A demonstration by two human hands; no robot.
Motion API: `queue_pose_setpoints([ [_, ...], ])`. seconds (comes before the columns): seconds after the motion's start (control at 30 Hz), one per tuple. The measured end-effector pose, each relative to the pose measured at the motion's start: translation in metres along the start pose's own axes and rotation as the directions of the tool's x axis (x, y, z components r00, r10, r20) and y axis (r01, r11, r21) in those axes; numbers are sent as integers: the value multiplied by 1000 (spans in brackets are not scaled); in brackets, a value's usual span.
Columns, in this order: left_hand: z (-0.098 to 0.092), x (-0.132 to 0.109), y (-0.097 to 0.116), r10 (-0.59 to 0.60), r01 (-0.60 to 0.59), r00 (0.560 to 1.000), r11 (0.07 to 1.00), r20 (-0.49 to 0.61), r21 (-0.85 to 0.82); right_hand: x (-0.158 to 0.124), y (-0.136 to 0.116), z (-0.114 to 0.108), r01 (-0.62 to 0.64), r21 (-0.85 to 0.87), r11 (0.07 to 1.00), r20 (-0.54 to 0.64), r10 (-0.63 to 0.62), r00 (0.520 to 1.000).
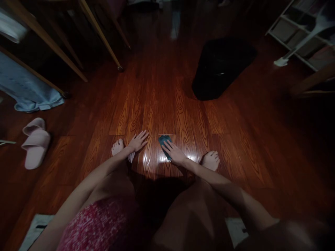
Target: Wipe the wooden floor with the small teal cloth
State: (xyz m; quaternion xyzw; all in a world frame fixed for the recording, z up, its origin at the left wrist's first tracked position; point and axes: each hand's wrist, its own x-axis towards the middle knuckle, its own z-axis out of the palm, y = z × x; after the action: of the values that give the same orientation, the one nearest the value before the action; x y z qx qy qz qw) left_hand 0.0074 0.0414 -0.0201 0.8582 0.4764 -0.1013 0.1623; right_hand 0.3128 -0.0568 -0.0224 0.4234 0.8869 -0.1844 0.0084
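On the reddish-brown wooden floor (167, 104) lies a small dark teal piece, seemingly a folded cloth (163, 139). My right hand (175, 153) rests flat over it, fingers stretched out and not wrapped round it. To its left, my left hand (138, 142) is open, palm down with fingers spread, at or just above the bare boards; whether it touches them I cannot tell. A small pale item (131, 157) shows partly beneath my left wrist, its kind unclear. Both hands are between my bare feet.
A black bin (222, 69) stands ahead on the right. Wooden furniture legs (104, 38) and a hanging light-blue cloth (39, 90) are at the left, near pink slippers (36, 146). A white shelf rack (293, 38) stands far right. Light glares off the floor near my hands.
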Motion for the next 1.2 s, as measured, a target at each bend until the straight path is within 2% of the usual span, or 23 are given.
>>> queue_pose_setpoints([
  [0.1, 0, -1, 0, -3, 3, 1000, 1000, -1, 1, 5, -12, 1, 199, 0, 980, 52, -199, 979],
  [0.2, 0, -1, 0, 11, -11, 1000, 1000, -15, -1, 9, -12, -2, 226, -13, 974, 51, -225, 973],
  [0.27, 0, -1, 0, 9, -9, 1000, 1000, -10, 1, 8, -4, -4, 126, -21, 992, 9, -125, 992],
  [0.33, 0, 0, 0, 1, -1, 1000, 1000, 5, 5, 5, 6, -5, -29, -20, 999, -54, 28, 998],
  [0.4, 1, 1, 0, -3, 3, 1000, 1000, 13, 9, 1, 14, -3, -169, -8, 986, -105, 167, 980],
  [0.47, 1, 1, 0, -1, 0, 1000, 1000, 11, 9, -2, 16, 0, -225, -4, 974, -111, 223, 968],
  [0.53, 1, 1, 0, 2, -2, 1000, 1000, 6, 8, -2, 12, 5, -175, -10, 985, -82, 173, 981],
  [0.6, 0, 0, 0, 3, -3, 1000, 1000, 0, 7, 0, 4, 8, -41, -17, 999, -45, 40, 998],
  [0.7, -2, -1, 2, 2, -2, 1000, 1000, -2, 0, 5, -5, 9, 139, -29, 990, -8, -139, 990],
  [0.77, -4, -2, 3, -3, 3, 1000, 1000, 4, -6, 8, -6, 6, 152, -39, 988, -6, -152, 988],
  [0.87, -4, -1, 4, -7, 7, 1000, 1000, 17, -9, 6, 0, -2, 7, -43, 999, -39, -9, 999],
  [0.97, -2, 0, 3, -3, 3, 1000, 1000, 13, -7, 1, 5, -8, -179, -37, 983, -84, 175, 981],
  [1.03, -2, 0, 2, -3, 3, 1000, 1000, 11, -5, -2, 5, -8, -207, -31, 978, -74, 204, 976],
  [1.1, -1, 0, 1, -4, 4, 1000, 1000, 12, -5, -2, 1, -5, -138, -27, 990, -42, 136, 990],
  [1.2, -1, -1, 0, 5, -5, 1000, 1000, 4, -7, 2, -7, 0, 55, -33, 998, -12, -55, 998],
])
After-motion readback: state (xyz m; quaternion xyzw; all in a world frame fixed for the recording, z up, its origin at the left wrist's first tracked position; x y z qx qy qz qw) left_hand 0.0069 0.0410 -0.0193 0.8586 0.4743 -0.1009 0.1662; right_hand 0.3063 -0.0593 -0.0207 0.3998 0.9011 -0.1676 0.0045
